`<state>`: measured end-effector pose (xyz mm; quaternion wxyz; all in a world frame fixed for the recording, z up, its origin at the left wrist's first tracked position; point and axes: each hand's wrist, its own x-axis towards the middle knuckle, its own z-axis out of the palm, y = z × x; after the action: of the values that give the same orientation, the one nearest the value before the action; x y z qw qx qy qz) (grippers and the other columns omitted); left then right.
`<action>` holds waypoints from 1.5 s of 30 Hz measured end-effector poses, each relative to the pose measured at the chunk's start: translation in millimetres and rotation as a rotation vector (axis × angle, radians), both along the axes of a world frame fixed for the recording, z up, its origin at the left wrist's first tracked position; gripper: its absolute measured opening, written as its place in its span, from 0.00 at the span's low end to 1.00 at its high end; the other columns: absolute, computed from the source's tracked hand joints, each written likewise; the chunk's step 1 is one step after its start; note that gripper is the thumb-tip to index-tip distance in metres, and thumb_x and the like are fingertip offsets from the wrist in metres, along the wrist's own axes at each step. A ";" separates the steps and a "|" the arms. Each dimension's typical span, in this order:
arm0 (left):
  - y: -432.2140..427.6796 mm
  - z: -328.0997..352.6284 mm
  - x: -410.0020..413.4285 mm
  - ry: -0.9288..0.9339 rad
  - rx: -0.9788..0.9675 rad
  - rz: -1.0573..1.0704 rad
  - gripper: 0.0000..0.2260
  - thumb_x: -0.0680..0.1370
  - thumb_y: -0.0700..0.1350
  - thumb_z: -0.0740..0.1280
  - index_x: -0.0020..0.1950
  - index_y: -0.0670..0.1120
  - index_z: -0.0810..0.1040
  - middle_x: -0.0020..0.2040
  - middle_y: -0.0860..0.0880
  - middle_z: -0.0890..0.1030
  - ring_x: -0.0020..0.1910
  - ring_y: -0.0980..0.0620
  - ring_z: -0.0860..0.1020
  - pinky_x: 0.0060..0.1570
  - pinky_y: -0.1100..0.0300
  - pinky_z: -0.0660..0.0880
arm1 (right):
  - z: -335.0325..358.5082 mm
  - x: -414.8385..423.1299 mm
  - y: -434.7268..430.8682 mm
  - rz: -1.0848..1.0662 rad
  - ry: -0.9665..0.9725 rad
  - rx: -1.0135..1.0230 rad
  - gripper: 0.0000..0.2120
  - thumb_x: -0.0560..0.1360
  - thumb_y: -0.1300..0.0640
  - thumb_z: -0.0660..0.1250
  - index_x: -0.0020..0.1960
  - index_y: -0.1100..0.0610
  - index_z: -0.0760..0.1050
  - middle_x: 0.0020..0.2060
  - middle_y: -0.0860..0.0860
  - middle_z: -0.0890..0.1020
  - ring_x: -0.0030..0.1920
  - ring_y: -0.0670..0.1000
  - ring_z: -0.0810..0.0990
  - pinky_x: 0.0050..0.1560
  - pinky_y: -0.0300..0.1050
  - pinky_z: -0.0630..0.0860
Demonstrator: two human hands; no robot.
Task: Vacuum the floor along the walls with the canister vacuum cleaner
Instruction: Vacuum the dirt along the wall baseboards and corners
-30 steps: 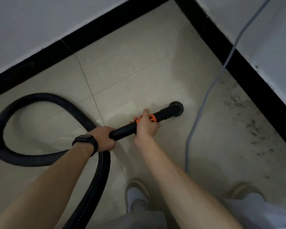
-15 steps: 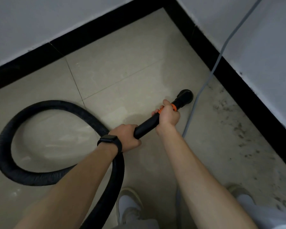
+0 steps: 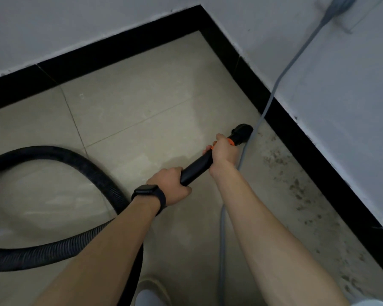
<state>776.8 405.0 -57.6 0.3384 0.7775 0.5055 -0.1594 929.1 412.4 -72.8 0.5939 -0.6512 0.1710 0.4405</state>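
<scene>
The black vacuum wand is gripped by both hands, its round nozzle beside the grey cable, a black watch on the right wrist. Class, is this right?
No: the head view shows the black wristwatch on the left wrist. The rest holds: left hand and right hand grip the black vacuum wand, its round black nozzle beside the grey cable.

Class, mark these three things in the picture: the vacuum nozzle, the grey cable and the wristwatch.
vacuum nozzle [image 3: 242, 131]: head view, on the round black head at the floor.
grey cable [image 3: 267, 106]: head view, on the stretch crossing the black skirting.
wristwatch [image 3: 146, 191]: head view, on its dark face.
</scene>
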 end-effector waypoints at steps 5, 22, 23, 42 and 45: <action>6.4 -11.9 26.0 -0.063 -0.043 0.026 0.07 0.72 0.50 0.68 0.47 0.52 0.72 0.39 0.51 0.77 0.35 0.52 0.76 0.31 0.61 0.69 | -2.1 27.3 9.8 0.032 -0.067 -0.051 0.03 0.79 0.61 0.67 0.46 0.59 0.73 0.31 0.52 0.75 0.23 0.49 0.73 0.26 0.40 0.74; 12.2 -47.4 60.6 -0.174 -0.089 0.179 0.08 0.71 0.50 0.68 0.48 0.53 0.73 0.41 0.49 0.79 0.39 0.48 0.78 0.33 0.60 0.71 | -20.0 57.5 30.3 0.067 -0.171 -0.034 0.04 0.77 0.62 0.69 0.46 0.58 0.74 0.32 0.53 0.75 0.22 0.49 0.73 0.27 0.42 0.75; 13.8 -47.8 61.6 -0.189 -0.095 0.204 0.08 0.70 0.49 0.69 0.47 0.53 0.73 0.41 0.50 0.79 0.38 0.48 0.78 0.33 0.60 0.70 | -19.3 58.1 35.3 0.085 -0.174 -0.033 0.05 0.77 0.61 0.69 0.49 0.58 0.74 0.33 0.54 0.76 0.23 0.49 0.74 0.27 0.42 0.75; -4.8 -34.5 30.8 -0.124 -0.133 0.146 0.09 0.72 0.49 0.70 0.47 0.51 0.72 0.43 0.49 0.79 0.40 0.48 0.78 0.35 0.60 0.71 | -25.6 8.4 -6.5 0.160 -0.131 -0.046 0.23 0.77 0.54 0.74 0.66 0.60 0.69 0.44 0.57 0.81 0.27 0.51 0.82 0.34 0.52 0.83; 9.3 -7.8 31.2 -0.167 -0.480 0.121 0.12 0.69 0.48 0.77 0.46 0.49 0.77 0.44 0.47 0.82 0.45 0.47 0.81 0.44 0.58 0.76 | -8.0 9.5 1.8 0.250 -0.117 -0.038 0.15 0.75 0.61 0.72 0.58 0.62 0.71 0.36 0.57 0.76 0.21 0.51 0.75 0.28 0.46 0.77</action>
<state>808.1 414.4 -65.4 0.5627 0.6536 0.4692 -0.1895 938.6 414.1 -80.8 0.5308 -0.7030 0.0619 0.4693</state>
